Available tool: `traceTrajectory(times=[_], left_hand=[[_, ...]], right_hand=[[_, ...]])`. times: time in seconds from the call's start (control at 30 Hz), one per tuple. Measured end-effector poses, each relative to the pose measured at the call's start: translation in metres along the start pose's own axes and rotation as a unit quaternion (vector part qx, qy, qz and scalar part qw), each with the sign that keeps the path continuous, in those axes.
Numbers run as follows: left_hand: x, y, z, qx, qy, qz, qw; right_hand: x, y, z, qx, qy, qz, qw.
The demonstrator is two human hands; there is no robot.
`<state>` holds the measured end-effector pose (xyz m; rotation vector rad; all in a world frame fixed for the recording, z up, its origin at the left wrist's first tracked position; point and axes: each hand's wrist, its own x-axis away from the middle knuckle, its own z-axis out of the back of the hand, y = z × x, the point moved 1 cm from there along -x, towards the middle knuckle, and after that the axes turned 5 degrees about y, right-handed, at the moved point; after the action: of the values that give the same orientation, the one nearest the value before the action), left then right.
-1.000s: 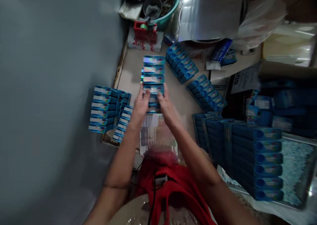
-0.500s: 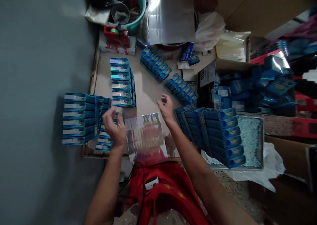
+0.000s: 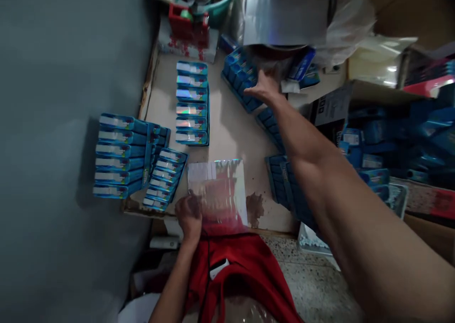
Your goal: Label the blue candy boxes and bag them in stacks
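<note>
My left hand (image 3: 190,215) is low at the left edge of a clear, shiny plastic sheet (image 3: 222,190). Its fingers look curled and are partly blurred; whether they pinch the sheet I cannot make out. My right hand (image 3: 265,87) reaches far forward with thumb and fingers apart, over or against a slanted row of blue open-ended boxes (image 3: 236,74). A second row of blue boxes (image 3: 268,124) lies behind it, partly covered by my forearm. Left of the sheet stand a stack of blue boxes (image 3: 192,103) and a smaller tilted stack (image 3: 165,178).
A larger blue stack (image 3: 113,157) overhangs the table's left edge. On the right, banded blue boxes (image 3: 280,181) sit partly under my arm, beside a carton (image 3: 330,110) of loose boxes. A red tape dispenser (image 3: 188,27) and a teal tub (image 3: 220,10) stand at the back.
My right hand has moved forward to the back row of boxes. My left hand has dropped from beside the left stacks to the sheet's edge. The view has shifted.
</note>
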<state>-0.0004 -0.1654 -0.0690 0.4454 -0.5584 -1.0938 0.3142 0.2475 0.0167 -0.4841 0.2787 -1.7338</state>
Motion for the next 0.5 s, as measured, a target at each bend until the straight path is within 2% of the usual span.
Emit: traceTrajectory(times=[0.1, 0.13, 0.2, 0.27, 0.37, 0.43, 0.5], left_hand=[[0.014, -0.017, -0.002, -0.023, -0.010, 0.064, 0.998], [0.012, -0.018, -0.001, -0.027, -0.017, 0.063, 0.997], [-0.001, -0.013, -0.001, -0.025, -0.038, 0.014, 0.999], [-0.027, 0.005, -0.005, -0.018, -0.077, -0.076, 0.994], [-0.074, 0.045, -0.018, -0.036, -0.148, -0.194, 0.969], [-0.098, 0.070, -0.028, -0.080, -0.158, -0.224, 0.958], [-0.111, 0.085, -0.036, -0.124, -0.179, -0.215, 0.952]], right_hand=[[0.030, -0.016, -0.023, 0.062, 0.002, -0.040, 0.997], [0.044, -0.021, -0.031, 0.074, 0.009, -0.059, 0.995], [0.075, -0.026, -0.049, 0.075, 0.027, -0.087, 0.993], [0.103, -0.023, -0.064, 0.057, 0.037, -0.090, 0.994], [0.135, -0.007, -0.078, 0.021, 0.050, -0.057, 0.997], [0.154, 0.004, -0.080, 0.007, 0.059, -0.050, 0.997], [0.173, 0.012, -0.080, 0.004, 0.070, -0.065, 0.995]])
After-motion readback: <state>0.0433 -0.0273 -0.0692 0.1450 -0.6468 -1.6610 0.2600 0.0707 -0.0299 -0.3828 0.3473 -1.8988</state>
